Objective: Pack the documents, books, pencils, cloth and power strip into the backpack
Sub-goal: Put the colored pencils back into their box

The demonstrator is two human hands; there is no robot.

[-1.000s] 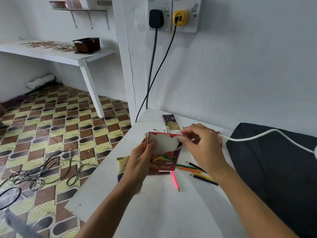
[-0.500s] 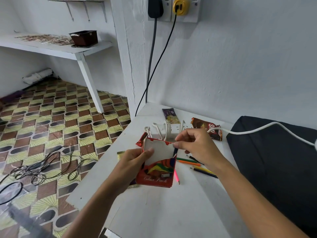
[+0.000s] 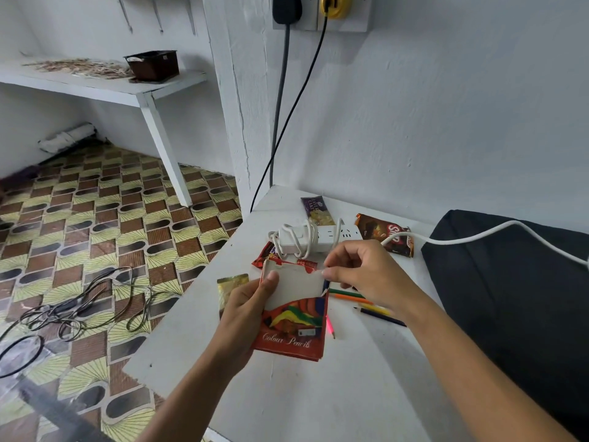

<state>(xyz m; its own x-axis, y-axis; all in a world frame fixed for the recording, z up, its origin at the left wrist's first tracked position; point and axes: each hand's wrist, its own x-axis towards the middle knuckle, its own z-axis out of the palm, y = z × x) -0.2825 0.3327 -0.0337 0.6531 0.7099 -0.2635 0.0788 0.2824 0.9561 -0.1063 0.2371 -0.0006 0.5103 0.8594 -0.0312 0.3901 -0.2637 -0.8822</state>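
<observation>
Head view: left hand (image 3: pixel 245 311) grips red pencil box (image 3: pixel 294 317) at centre, thumb on open flap. Right hand (image 3: pixel 363 275) pinches blue pencil (image 3: pixel 325 286) at box mouth. Loose pencils (image 3: pixel 366 306) on white table (image 3: pixel 318 403), 3 o'clock of box. Power strip (image 3: pixel 314 239), cord wound round it, 12 o'clock. Black backpack (image 3: pixel 516 298) far 3 o'clock. Snack wrappers (image 3: pixel 387 232) at 1 o'clock.
</observation>
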